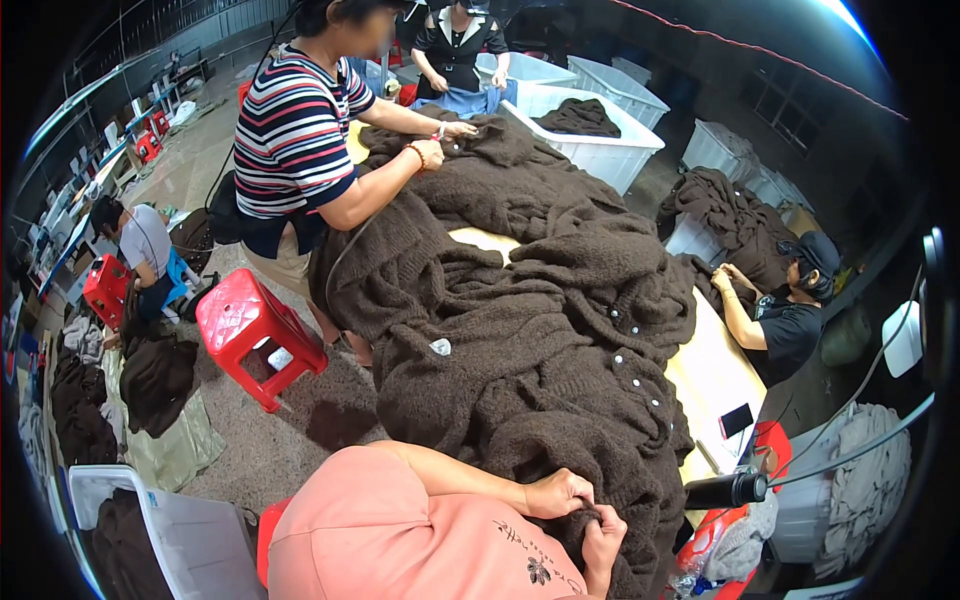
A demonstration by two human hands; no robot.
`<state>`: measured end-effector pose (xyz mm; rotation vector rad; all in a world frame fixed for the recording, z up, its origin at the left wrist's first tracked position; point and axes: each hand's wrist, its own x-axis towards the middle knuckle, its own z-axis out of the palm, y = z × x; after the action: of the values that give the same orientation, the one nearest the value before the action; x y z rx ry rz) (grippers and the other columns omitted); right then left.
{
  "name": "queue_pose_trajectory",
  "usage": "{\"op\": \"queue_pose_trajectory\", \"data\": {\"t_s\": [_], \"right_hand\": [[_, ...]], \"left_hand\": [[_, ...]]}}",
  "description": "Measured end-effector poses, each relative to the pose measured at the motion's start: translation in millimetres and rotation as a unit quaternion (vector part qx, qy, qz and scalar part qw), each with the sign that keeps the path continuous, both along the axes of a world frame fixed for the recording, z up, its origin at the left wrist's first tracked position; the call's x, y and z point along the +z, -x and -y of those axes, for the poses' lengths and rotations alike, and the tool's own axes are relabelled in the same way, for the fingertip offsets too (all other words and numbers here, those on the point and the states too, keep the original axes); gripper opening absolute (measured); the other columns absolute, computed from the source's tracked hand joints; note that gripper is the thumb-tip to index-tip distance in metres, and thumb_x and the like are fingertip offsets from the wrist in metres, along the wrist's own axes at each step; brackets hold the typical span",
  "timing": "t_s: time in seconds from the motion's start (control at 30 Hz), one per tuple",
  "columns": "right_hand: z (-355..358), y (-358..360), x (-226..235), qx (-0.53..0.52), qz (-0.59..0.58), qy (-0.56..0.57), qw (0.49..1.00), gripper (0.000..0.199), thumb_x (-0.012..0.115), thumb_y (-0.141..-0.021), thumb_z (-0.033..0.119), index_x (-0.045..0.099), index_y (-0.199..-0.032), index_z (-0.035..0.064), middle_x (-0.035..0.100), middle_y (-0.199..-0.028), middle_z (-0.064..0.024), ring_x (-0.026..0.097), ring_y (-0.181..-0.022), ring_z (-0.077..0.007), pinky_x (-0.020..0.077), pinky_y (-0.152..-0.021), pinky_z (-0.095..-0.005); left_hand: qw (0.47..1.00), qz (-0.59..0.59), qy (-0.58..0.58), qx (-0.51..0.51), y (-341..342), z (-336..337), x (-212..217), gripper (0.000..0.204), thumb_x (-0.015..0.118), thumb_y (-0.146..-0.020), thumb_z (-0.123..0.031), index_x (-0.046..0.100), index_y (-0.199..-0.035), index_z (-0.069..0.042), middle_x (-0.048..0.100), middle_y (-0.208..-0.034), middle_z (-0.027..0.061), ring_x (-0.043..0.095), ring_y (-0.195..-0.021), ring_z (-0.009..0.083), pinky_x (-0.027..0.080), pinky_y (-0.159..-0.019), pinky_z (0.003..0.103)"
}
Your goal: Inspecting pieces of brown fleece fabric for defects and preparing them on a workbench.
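Standing tub, lower left: white (195,540), stiff-walled, dark knit lying inside.
Red stool: on the floor (245,310), left of the work, apart from the wearer's hands.
Striped-shirt co-worker: bent over the heap (285,130), both hands at its far end.
Brown knit heap: spread over most of the surface in front of the wearer (520,335). Looked thick, fuzzy, limp; whole pile probably heavy and draggy, one edge likely light. Not slippery by the look of it, hardly fragile, though loops could stretch or snag if yanked.
Left hand: fingers curled (560,492), thumb and fingertips pinching the near edge.
Knit fold: bunched between the two hands (574,522), at the heap's near end. Best hold judged to be a doubled edge, thumb against fingers, rest left supported.
Right hand: fingers bent (604,538), pinching the same fold just beside the left; exact fingertip contact partly hidden.
White dots: probably buttons (635,382), hard spots, better gripped around.
Surface: pale yellow, bare at right (715,365).
Black bottle: lay near that edge (722,490).
Phone: dark, on the pale part (737,420).
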<state>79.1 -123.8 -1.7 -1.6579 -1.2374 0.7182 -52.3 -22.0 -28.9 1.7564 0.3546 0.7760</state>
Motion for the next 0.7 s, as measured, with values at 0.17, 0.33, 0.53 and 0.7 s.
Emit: {"op": "queue_pose_trajectory", "data": {"t_s": [0.17, 0.33, 0.53, 0.7], "right_hand": [[3.2, 6.2, -6.2, -0.032, -0.025, 0.000, 0.999, 0.016, 0.044, -0.068, -0.008, 0.058, -0.077, -0.0063, 0.054, -0.060, -0.0041, 0.046, -0.058, -0.0074, 0.0395, -0.055, -0.0238], [4.8, 7.0, -7.7, -0.046, 0.026, -0.030, 0.998, 0.015, 0.047, -0.071, -0.006, 0.061, -0.078, -0.0054, 0.061, -0.062, -0.0108, 0.055, -0.059, -0.0121, 0.0451, -0.056, -0.0269], [5.3, 9.2, -9.0, -0.051, 0.083, -0.026, 0.995, 0.014, 0.047, -0.071, -0.005, 0.060, -0.076, -0.0047, 0.061, -0.065, -0.0166, 0.059, -0.059, -0.0203, 0.0470, -0.058, -0.0317], [0.1, 20.9, -14.2, -0.079, 0.095, -0.075, 0.990, 0.013, 0.043, -0.068, -0.007, 0.055, -0.073, -0.0062, 0.052, -0.057, -0.0176, 0.049, -0.051, -0.0140, 0.0395, -0.049, -0.0321]], "left_hand": [[1.000, 0.010, -0.024, 0.009, -1.9, 0.7, -1.2, 0.010, 0.058, -0.072, 0.001, 0.064, -0.081, 0.001, 0.063, -0.075, 0.0164, 0.062, -0.070, 0.0300, 0.049, -0.061, 0.035], [0.999, -0.004, -0.040, 0.035, -2.9, 2.6, -0.6, 0.011, 0.056, -0.071, 0.003, 0.062, -0.079, 0.001, 0.062, -0.074, 0.0168, 0.062, -0.069, 0.0307, 0.048, -0.060, 0.036], [0.999, 0.013, -0.033, 0.030, -4.1, 4.9, -1.9, 0.006, 0.056, -0.068, 0.002, 0.058, -0.074, 0.001, 0.060, -0.072, 0.0182, 0.060, -0.070, 0.0341, 0.047, -0.061, 0.039], [0.991, 0.016, -0.110, 0.080, -1.5, 7.7, -2.5, 0.007, 0.054, -0.070, 0.002, 0.056, -0.076, 0.000, 0.057, -0.074, 0.0170, 0.058, -0.068, 0.0361, 0.047, -0.058, 0.041]]}}
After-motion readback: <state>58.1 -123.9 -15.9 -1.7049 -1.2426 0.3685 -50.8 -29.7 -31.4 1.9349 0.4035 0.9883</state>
